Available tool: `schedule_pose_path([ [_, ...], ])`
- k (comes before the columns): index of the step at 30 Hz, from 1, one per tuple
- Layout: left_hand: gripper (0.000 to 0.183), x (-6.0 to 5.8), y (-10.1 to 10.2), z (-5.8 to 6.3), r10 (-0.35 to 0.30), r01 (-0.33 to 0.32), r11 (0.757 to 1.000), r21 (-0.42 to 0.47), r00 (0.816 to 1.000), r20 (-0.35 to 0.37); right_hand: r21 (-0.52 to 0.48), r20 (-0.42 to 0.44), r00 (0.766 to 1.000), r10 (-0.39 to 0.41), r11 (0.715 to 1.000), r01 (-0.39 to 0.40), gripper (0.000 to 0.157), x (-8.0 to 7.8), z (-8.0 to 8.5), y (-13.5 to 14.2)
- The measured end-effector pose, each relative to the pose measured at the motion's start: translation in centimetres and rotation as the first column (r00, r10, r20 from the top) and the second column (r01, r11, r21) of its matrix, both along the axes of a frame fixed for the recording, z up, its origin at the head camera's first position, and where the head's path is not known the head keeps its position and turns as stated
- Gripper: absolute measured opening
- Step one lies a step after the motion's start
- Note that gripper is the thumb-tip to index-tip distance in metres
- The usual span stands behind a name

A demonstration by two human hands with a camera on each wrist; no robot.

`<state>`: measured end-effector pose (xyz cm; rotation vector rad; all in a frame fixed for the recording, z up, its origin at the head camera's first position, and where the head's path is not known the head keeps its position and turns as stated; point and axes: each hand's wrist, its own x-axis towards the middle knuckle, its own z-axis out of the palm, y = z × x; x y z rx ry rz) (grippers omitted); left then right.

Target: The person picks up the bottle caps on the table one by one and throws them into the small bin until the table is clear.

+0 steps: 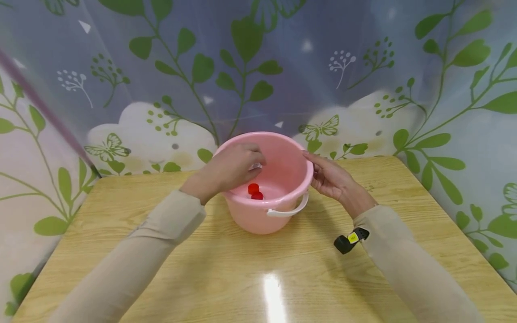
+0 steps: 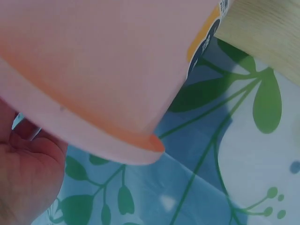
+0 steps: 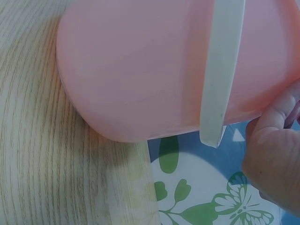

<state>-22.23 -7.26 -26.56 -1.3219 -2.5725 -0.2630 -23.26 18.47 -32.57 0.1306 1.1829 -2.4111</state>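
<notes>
A pink bucket [image 1: 266,217] with a white handle [image 1: 288,211] stands on the wooden table. My left hand [image 1: 236,168] reaches over the rim into it, fingers curled and pinching a small pale, clear-looking thing [image 1: 256,166] mostly hidden by the fingers; its kind I cannot tell. Two small red things [image 1: 254,190], like bottle caps, lie low inside the bucket. My right hand [image 1: 333,177] grips the rim on the right side, thumb on top and fingers below. The right wrist view shows the bucket's outer wall [image 3: 131,70] beside that hand [image 3: 276,150].
The wooden table [image 1: 202,269] extends around the bucket. Behind it and at both sides hangs a leaf-patterned curtain [image 1: 282,98]. A black strap device [image 1: 345,243] with a yellow label sits at the right wrist.
</notes>
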Motion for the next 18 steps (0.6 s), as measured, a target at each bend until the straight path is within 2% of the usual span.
schedule_pose_path([
  [11, 0.013, -0.3, -0.08, -0.79, 0.027, -0.026, 1.0, -0.012, 0.998, 0.049, -0.015, 0.017, 1.0, 0.003, 1.0, -0.003, 0.018, 0.01, 0.04, -0.1],
  [18, 0.014, -0.32, -0.18, -0.97, -0.008, 0.007, 1.0, 0.016, 0.998, 0.062, -0.021, 0.014, 1.0, 0.017, 1.0, -0.017, 0.018, -0.05, 0.05, 0.0],
])
